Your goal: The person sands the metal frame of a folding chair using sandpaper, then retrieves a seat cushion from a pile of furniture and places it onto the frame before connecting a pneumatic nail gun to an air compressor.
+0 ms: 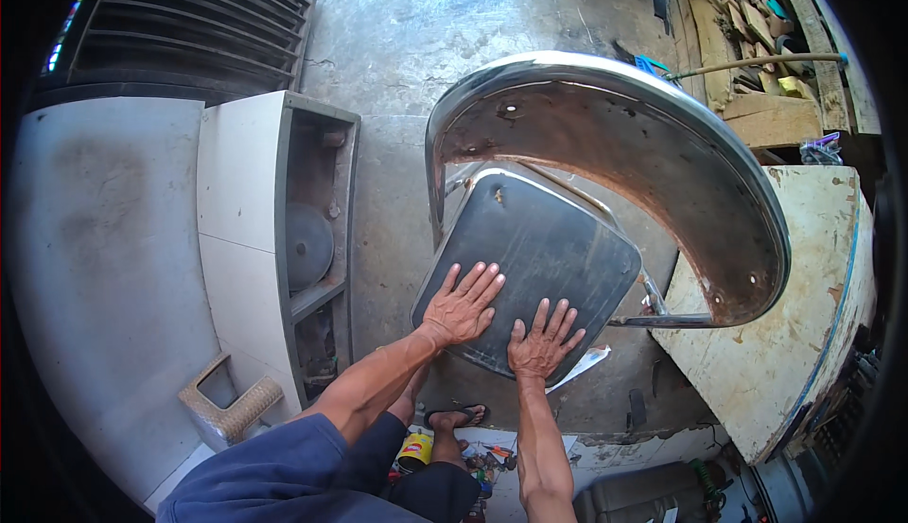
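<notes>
A chair stands in front of me with a dark, square, padded seat [544,230] that has rounded corners and a small worn spot near its far edge. My left hand [461,305] rests flat on the left near part of the seat, fingers spread. To its right, my right hand [544,341] also lies palm down near the seat's near edge, fingers apart. Neither hand holds anything. Behind the seat and round its right side curves a wide metal backrest [596,112] with a shiny rim, rusty brown inner face and small holes. A metal tube [662,321] joins its lower right end.
A white cabinet [241,201] with open shelves is at left, beside a woven-look frame [232,409]. At right are a worn pale tabletop [780,334] and a wooden crate [771,118] of scraps. A yellow can [414,449] and small tools lie by my feet.
</notes>
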`<state>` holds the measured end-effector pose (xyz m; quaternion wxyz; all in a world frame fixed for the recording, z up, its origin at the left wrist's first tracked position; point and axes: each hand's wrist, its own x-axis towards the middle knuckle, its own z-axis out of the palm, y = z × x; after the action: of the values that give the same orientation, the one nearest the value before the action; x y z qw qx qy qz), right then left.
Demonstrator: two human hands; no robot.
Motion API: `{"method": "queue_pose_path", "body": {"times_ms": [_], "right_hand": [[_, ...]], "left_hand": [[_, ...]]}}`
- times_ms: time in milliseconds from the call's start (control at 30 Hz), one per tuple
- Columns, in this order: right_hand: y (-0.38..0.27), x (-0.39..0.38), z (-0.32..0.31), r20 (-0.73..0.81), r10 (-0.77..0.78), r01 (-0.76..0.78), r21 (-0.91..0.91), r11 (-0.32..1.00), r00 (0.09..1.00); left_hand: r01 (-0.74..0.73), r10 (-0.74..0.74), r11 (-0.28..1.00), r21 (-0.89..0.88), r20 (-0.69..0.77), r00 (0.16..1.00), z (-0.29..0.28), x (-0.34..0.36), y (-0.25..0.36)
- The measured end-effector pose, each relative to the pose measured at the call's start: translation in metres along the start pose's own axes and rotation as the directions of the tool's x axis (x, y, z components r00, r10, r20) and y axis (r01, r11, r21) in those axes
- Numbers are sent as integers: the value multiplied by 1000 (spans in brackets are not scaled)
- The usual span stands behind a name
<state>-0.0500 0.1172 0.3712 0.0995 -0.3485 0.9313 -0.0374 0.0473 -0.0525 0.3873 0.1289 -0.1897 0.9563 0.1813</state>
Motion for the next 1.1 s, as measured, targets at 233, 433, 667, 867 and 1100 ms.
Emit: {"method": "queue_pose_path", "body": {"times_ms": [233, 433, 667, 867, 1100], "right_hand": [[1, -8, 4, 6, -11, 11, 0, 1000, 1000], [0, -4, 4, -1, -3, 3, 2, 1000, 1000], [1, -3, 1, -41, 20, -20, 13, 1000, 999], [6, 15, 9, -50, 22, -21, 22, 1000, 999], [3, 6, 3, -33, 8, -7, 44, 999, 999]], "left_hand": [[9, -8, 1000, 17, -20, 1000, 7, -5, 2], [15, -15, 1000, 12, 15, 1000, 8, -3, -2], [19, -20, 999, 51, 37, 999, -3, 0, 4], [23, -35, 985, 172, 67, 997, -6, 22, 2], [45, -64, 986, 163, 115, 991, -4, 9, 3]]}}
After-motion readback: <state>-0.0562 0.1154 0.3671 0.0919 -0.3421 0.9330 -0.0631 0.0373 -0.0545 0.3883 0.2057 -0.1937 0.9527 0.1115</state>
